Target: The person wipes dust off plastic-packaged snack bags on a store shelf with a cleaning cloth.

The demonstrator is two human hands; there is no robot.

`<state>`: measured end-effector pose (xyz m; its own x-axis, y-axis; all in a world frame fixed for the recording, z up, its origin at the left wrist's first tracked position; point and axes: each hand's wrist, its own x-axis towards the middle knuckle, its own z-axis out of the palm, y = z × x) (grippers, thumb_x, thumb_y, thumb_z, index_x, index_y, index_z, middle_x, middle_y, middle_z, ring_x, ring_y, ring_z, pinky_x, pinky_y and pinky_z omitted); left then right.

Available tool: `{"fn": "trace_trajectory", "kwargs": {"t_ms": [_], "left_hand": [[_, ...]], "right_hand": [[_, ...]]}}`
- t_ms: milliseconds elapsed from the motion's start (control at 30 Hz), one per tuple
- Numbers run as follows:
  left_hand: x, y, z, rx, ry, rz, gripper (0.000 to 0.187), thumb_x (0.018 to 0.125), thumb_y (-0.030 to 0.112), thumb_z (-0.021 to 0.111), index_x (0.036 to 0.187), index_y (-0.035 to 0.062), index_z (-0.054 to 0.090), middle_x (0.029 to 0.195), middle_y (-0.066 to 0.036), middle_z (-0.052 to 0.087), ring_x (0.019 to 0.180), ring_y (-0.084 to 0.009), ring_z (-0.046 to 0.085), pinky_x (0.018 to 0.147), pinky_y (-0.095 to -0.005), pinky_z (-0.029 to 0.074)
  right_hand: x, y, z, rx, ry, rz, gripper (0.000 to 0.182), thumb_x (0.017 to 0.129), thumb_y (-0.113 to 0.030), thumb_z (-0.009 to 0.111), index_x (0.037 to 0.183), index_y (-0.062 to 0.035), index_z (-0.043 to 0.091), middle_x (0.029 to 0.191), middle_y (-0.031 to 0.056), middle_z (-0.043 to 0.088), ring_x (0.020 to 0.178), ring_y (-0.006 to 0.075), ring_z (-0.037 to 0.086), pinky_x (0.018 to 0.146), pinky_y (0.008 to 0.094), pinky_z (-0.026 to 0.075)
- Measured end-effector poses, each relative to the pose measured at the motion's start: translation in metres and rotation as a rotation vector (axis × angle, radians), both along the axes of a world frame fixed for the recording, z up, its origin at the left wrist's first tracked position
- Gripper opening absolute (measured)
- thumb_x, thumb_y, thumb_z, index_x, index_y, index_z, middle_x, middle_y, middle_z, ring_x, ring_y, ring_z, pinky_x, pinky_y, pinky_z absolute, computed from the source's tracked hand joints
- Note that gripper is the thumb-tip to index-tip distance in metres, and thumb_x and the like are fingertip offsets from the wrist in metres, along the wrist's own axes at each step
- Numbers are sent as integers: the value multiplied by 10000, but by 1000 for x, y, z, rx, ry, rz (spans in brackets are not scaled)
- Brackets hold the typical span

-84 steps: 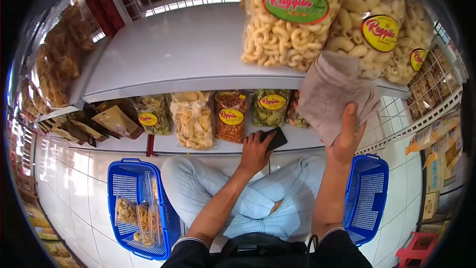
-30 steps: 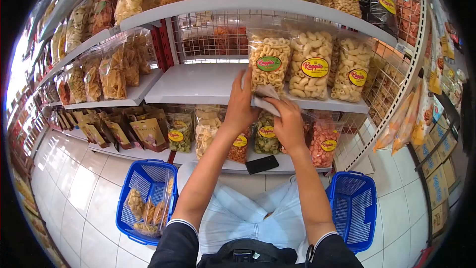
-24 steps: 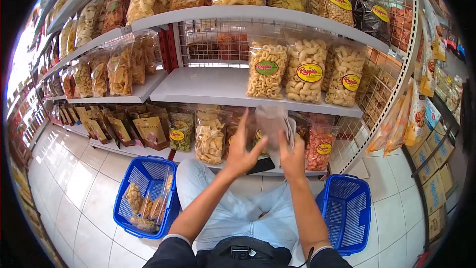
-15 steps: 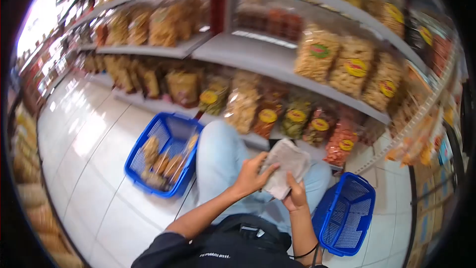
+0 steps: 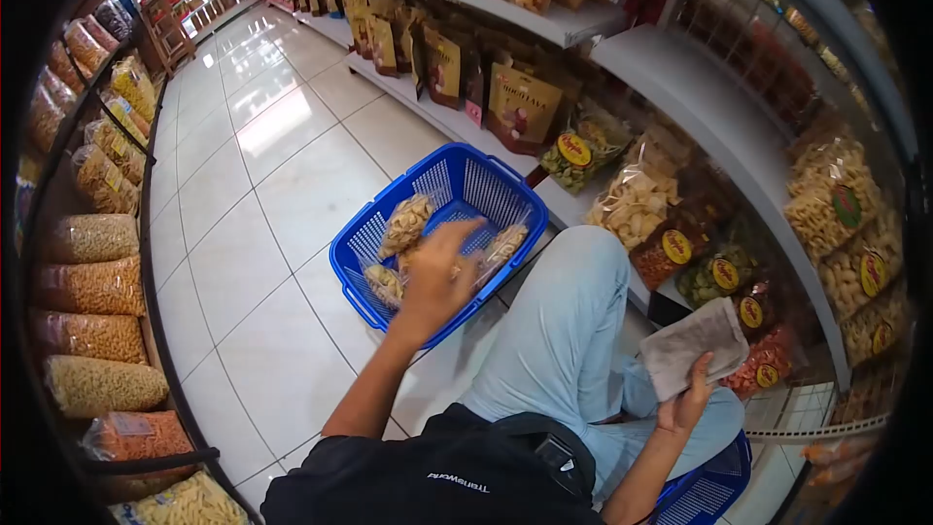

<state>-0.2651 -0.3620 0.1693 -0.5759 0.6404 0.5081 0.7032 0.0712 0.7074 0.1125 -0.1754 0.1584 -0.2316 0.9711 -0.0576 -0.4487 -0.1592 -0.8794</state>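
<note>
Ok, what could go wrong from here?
The left hand is over packets in the blue basket; it might squash or snag one. The cloth in the right hand appears close to the pink snack bag, so it could brush against it. The raised left knee looks near the pale chip bag; shifting it may bump that.

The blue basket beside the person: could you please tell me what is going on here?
A person sits with folded legs beside snack shelves. The left hand, blurred, is over the blue basket, in which bagged snacks lie; whether it grips one cannot be told. The right hand holds a grey cloth near the right knee.
</note>
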Motion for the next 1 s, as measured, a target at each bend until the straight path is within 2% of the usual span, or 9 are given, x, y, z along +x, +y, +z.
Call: {"fn": "trace_trajectory", "kwargs": {"t_ms": [200,300,333,400,500,700,867,967,1000], "left_hand": [[-71,5,-31,-115,310,285,434,873,28,780,1292,-10,673,1266,-213,695,1150,-383,686,985,-455,551],[-75,26,-38,-160,144,166,464,856,21,797,1300,-14,666,1282,-211,689,1142,-383,685,971,-451,556],[-72,37,-41,-201,22,56,462,865,83,813,1293,-14,668,1270,-213,694,1143,-381,686,964,-445,557],[-51,64,-53,-307,-163,-92,436,878,123,789,1279,-8,678,1206,-209,718,1016,-367,720,919,-439,570],[-32,88,-69,-482,-24,-71,399,878,84,754,1258,-17,684,1196,-226,720,1018,-404,713,914,-455,565],[-39,104,-87,-403,-167,14,266,869,48,715,1127,-11,693,1082,-246,713,985,-433,695,868,-512,565],[-38,108,-72,-226,-179,152,122,963,40,682,1065,-27,688,876,-254,715,804,-436,719,711,-455,543],[-35,109,-53,-137,-92,228,111,965,47,694,1043,-31,690,827,-236,711,725,-381,722,668,-406,534],[-32,107,-35,-173,-91,292,106,953,40,717,1023,-39,713,805,-211,716,673,-304,717,629,-356,517]], "right_hand": [[-5,56,-47,-121,-108,-96,612,1036,-263,725,1532,-18,464,1425,132,598,1254,282,646,1042,458,583],[-17,80,-67,-206,-159,-89,647,1034,-260,727,1561,-25,434,1464,138,571,1306,288,613,1068,462,564],[-32,85,-64,-220,-175,-85,663,1033,-262,728,1572,-27,420,1479,140,559,1327,290,598,1079,465,556],[-56,96,-64,-258,-182,-63,707,1024,-264,740,1595,-36,391,1518,143,525,1367,293,564,1106,462,532],[-82,109,-68,-307,-158,-8,771,1005,-259,768,1621,-48,355,1570,145,480,1406,296,527,1142,451,497],[-82,116,-76,-231,-303,51,722,1030,-257,735,1604,-21,365,1554,137,502,1390,278,544,1155,419,466],[-62,115,-73,-178,-301,36,702,1011,-205,764,1574,-3,396,1539,122,519,1390,247,528,1171,374,418],[-47,116,-67,-124,-311,43,698,998,-207,785,1545,16,415,1530,124,524,1375,228,529,1168,357,406],[-43,115,-64,-108,-320,50,697,997,-212,787,1538,24,417,1532,124,522,1372,223,527,1170,353,400]]}}
